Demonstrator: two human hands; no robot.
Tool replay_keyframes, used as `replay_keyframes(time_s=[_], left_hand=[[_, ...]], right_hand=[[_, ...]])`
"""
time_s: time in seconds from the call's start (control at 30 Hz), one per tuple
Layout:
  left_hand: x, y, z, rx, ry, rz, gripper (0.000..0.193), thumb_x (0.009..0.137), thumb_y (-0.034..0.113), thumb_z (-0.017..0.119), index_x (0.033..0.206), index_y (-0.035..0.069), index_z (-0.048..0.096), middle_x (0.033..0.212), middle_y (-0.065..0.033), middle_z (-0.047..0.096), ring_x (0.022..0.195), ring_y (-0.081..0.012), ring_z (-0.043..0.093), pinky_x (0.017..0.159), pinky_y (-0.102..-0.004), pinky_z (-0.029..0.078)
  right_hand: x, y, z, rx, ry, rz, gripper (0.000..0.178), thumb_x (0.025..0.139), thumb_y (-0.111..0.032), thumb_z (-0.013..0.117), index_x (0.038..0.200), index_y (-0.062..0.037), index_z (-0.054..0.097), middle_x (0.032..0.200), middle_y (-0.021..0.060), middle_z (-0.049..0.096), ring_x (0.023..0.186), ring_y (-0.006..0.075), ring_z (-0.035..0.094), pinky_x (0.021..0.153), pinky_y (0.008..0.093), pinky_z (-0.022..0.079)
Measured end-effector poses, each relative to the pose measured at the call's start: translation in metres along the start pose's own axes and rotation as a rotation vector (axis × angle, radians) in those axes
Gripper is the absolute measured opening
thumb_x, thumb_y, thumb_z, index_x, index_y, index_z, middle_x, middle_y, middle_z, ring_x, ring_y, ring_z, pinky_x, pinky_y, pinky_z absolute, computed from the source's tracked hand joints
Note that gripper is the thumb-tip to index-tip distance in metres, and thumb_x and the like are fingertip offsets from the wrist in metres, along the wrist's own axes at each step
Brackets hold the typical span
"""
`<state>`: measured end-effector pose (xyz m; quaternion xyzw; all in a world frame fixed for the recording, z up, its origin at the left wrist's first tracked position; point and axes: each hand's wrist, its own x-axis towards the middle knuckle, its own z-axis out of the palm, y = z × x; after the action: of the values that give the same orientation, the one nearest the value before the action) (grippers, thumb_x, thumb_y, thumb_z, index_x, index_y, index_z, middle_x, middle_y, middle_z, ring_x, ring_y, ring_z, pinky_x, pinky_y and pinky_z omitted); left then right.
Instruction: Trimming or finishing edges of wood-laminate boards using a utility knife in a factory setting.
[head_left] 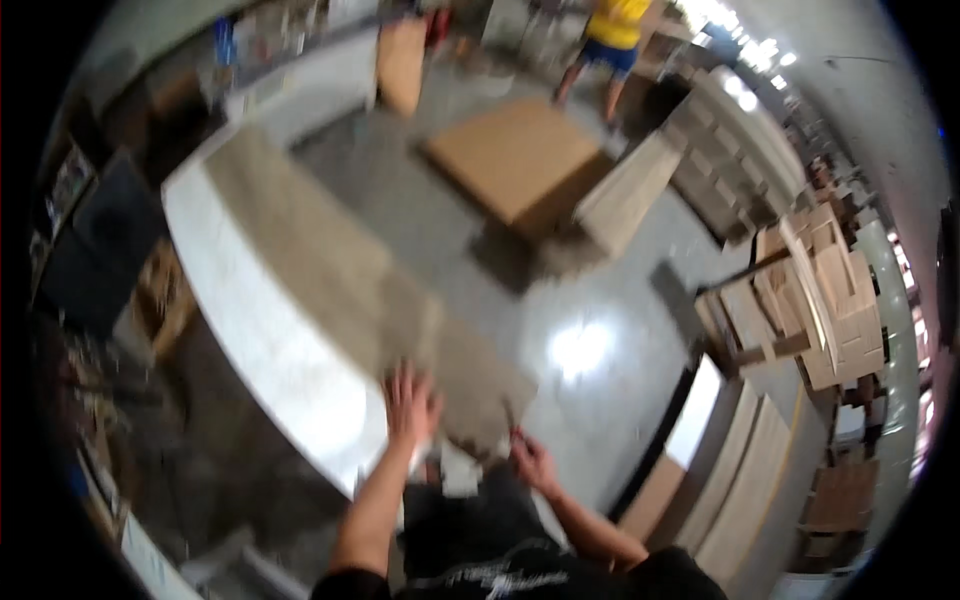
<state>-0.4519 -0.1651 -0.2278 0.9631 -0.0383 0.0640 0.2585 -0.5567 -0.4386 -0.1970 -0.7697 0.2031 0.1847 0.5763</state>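
A long white board (270, 315) runs from in front of me toward the far left. Along its right side lies a long brown sheet or panel (340, 255), with an uneven near end. My left hand (408, 402) rests palm down on the brown piece near where it meets the white, fingers spread. Close to the near right corner, my right hand (532, 460) is closed around a small thin tool (511, 420) with a dark upright tip. Blur hides what kind of tool it is. Pale scraps (460, 470) show between my hands, against my dark clothing.
A large brown board stack (515, 160) sits on the grey floor ahead. Beyond it stands a person (612, 40) in a yellow top and dark shorts. At right are long planks (735, 480), a rack of wooden pieces (790, 300) and stacked panels (735, 150). Dark boxes (105, 240) stand left.
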Motion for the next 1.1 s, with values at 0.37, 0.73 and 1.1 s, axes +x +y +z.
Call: replay_keyframes(time_s=[0.37,0.73,1.1], left_hand=[[0.015,-0.041,0.013,0.103,0.121,-0.264,0.058,0.093,0.04,0.065,0.147,0.019,0.054,0.161,-0.0131,0.039,0.153,-0.0344,0.027,0.123,-0.0663,0.006],[0.007,-0.039,0.019,0.047,0.157,-0.304,0.06,0.092,0.042,0.066,0.147,0.022,0.053,0.16,-0.0099,0.04,0.154,-0.032,0.026,0.123,-0.0664,0.008],[0.008,-0.037,0.02,0.03,0.176,-0.301,0.06,0.091,0.043,0.064,0.146,0.022,0.054,0.161,-0.0086,0.04,0.153,-0.0316,0.028,0.124,-0.0669,0.008]], right_hand=[[-0.073,-0.068,0.019,-0.667,-0.236,0.197,0.035,0.102,-0.024,0.061,0.132,-0.0046,0.062,0.091,0.0206,0.071,0.084,0.0336,0.072,0.076,0.0407,0.055],[-0.065,-0.086,0.054,-1.177,-0.459,-0.058,0.031,0.103,-0.022,0.057,0.131,-0.0106,0.057,0.108,0.0202,0.068,0.093,0.0448,0.067,0.079,0.0505,0.056],[-0.065,-0.084,0.062,-1.295,-0.42,-0.005,0.035,0.104,-0.026,0.054,0.137,-0.0127,0.053,0.114,0.0203,0.067,0.096,0.0462,0.067,0.082,0.0561,0.054]])
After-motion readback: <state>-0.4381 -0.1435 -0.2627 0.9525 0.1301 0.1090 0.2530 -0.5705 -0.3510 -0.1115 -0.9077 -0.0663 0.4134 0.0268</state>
